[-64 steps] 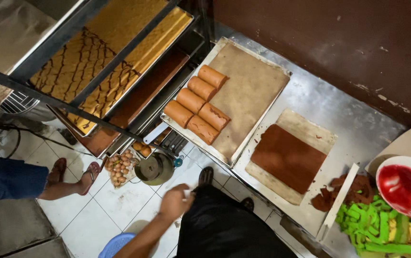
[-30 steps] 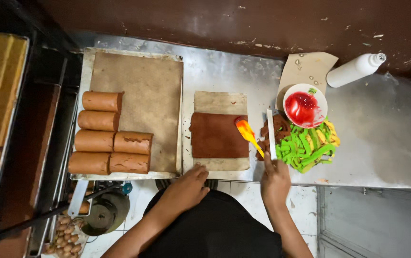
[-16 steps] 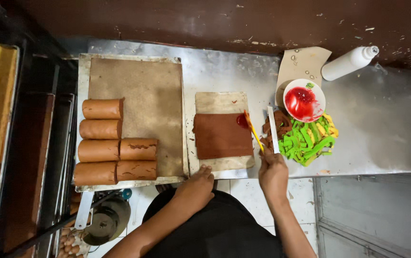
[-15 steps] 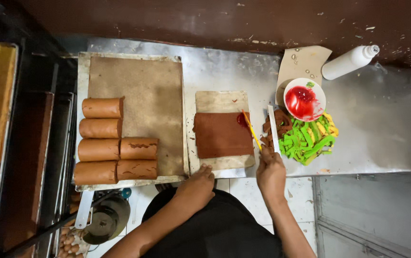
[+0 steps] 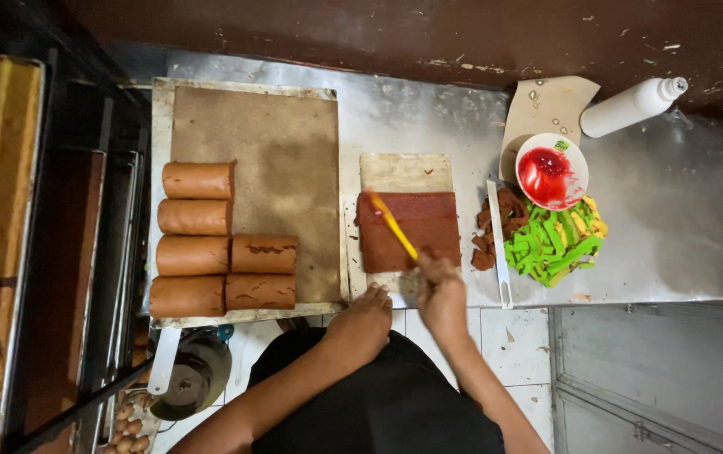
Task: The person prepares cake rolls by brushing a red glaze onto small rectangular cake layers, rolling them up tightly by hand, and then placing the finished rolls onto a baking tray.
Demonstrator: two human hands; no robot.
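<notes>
- Head view: a yellow spatula [image 5: 393,225] is held in the right hand [image 5: 440,284], the grip closed around its handle, while the blade end lies over the upper left part of a brown sheet cake [image 5: 408,230].
- The sheet cake is seen on a pale paper sheet [image 5: 403,171] on the steel surface [image 5: 429,109], just right of a large tray [image 5: 160,118]; a red layer is spread across the cake's top strip.
- The left hand [image 5: 367,308] is rested on the surface's near edge, at the corner of the paper — nothing is held in it, the fingers lying loosely flat.
- Six rolled cakes [image 5: 197,180] are laid on the tray's left half, four in one column and two beside them, on brown baking paper.
- A knife [image 5: 498,244] is laid to the right of the cake, with brown cake trimmings [image 5: 496,227] around it.
- Further right, a white bowl of red jam [image 5: 551,171] is set touching a heap of green and yellow strips [image 5: 555,244] — a white squeeze bottle [image 5: 630,106] lies well beyond, near the wall.
</notes>
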